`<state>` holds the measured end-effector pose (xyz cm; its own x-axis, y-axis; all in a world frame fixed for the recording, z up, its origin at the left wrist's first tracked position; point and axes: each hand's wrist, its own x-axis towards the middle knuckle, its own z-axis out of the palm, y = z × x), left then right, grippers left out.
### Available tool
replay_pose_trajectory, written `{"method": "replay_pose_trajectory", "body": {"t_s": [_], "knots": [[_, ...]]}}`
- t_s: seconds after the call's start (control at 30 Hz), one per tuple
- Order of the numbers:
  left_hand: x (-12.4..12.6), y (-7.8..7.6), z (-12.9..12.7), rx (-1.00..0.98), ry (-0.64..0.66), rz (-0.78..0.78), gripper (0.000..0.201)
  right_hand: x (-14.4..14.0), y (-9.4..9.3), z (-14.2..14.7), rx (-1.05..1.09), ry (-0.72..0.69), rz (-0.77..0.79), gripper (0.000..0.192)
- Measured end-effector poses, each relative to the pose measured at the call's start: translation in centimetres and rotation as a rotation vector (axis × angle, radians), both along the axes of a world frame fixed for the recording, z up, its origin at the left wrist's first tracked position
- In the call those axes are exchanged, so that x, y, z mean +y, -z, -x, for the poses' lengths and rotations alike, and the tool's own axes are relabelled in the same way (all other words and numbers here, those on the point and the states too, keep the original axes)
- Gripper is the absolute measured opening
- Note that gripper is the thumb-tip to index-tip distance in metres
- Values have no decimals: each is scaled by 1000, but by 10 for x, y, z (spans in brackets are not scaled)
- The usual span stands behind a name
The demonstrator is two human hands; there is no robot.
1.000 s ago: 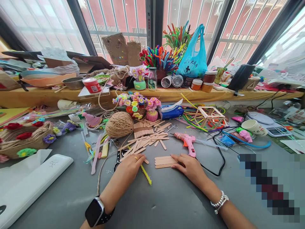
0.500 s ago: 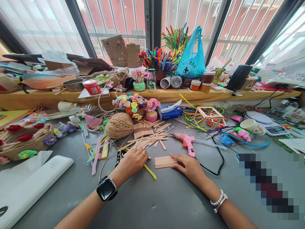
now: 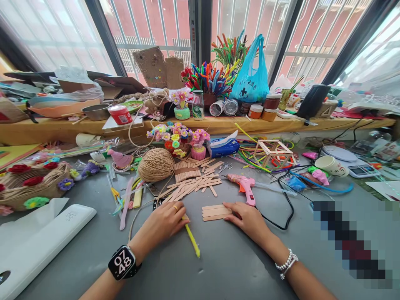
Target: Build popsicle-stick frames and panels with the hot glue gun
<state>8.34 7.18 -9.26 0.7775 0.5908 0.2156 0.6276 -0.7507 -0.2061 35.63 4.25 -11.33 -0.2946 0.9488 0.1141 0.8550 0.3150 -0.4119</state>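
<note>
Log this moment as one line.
left hand: on loose craft sticks | right hand: touching stick row | glue gun: idle

The smartwatch [image 3: 122, 262] on the near left wrist reads 07 over 48, and the far glass bottle [image 3: 197, 105] bears a green Starbucks label.

Your left hand [image 3: 165, 221] rests on the grey bench [image 3: 218, 262] over a yellow stick [image 3: 192, 240], while your right hand [image 3: 248, 218] touches the row of wooden craft sticks [image 3: 215, 211] just before the pink glue gun [image 3: 245, 185].
</note>
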Motion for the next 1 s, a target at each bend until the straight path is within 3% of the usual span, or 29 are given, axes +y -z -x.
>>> {"method": "replay_pose_trajectory", "body": {"t_s": [0.17, 0.4, 0.6, 0.83, 1.0], "knots": [[1, -2, 4, -44, -33, 2, 21, 0, 1, 0, 23, 11, 16, 37], [30, -14, -48, -19, -160, -49, 21, 1, -1, 1, 27, 7, 20, 38], [51, -6, -74, 24, -153, -59, 18, 0, 0, 1, 23, 5, 24, 38], [43, -5, -73, 28, -179, -93, 25, -1, 0, 1, 10, 10, 12, 37], [9, -13, -65, 19, -96, -102, 26, 0, -1, 1, 64, 7, 30, 40]]}}
